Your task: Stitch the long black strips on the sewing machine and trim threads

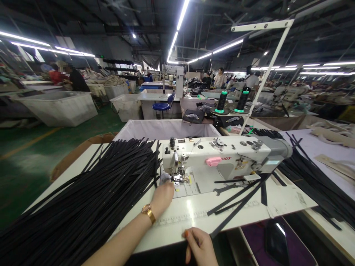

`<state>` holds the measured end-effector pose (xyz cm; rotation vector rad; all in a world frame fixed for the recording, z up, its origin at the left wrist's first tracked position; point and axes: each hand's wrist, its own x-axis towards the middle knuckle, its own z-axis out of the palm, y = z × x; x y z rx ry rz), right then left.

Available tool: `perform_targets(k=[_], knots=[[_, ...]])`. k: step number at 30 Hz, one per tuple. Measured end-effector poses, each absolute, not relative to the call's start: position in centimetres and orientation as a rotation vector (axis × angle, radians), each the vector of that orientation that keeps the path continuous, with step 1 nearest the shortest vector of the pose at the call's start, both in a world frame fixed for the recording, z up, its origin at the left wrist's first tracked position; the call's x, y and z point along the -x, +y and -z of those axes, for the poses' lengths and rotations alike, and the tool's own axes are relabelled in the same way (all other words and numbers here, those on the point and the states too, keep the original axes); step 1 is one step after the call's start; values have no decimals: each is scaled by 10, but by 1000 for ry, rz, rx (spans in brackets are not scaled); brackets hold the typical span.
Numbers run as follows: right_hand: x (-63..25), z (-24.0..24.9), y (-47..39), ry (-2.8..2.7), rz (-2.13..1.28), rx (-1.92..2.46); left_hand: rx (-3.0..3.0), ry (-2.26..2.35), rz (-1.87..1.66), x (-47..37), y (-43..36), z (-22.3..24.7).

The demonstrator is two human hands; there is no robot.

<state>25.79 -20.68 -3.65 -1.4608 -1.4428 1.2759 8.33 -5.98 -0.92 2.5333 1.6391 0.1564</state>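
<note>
Black strips (91, 192) heaped beside sewing machine (194, 155), wrench (225, 190) on table (177, 232)

Black strips (102, 184); white sewing machine (192, 153), red lettering (226, 158); gold watch (150, 214).

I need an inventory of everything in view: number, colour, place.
Near sewing machine: one, off-white, centre.
Near table: one, white, beneath it.
Strips: uncountable, black, heaped on both sides.
Wrench: one, grey, before the machine.
Small piece: one, pink, machine's front.
Thread cones: two, black, behind the machine.
Stand: one, white, right rear.
Stool: one, blue, further back.
Bins: several, whitish, beyond the table.
Phone-like object: one, black, below table, right.
Lights: several, white, overhead.
People: several, varied clothing, background.
Distant clutter: many, mixed colours, background.
Watch: one, gold, left wrist.
Left hand: one, bare, beside needle area.
Right hand: one, orange nail, table's near edge.
</note>
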Motion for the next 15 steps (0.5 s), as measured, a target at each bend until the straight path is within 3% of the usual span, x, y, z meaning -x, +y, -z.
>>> perform_targets(k=[10, 15], knots=[[-257, 25, -209, -1457, -1225, 1466, -2495, 1773, -238, -96, -82, -1], [-243, 19, -210, -1328, -1338, 1279, -2444, 1517, -203, -78, -163, -6]])
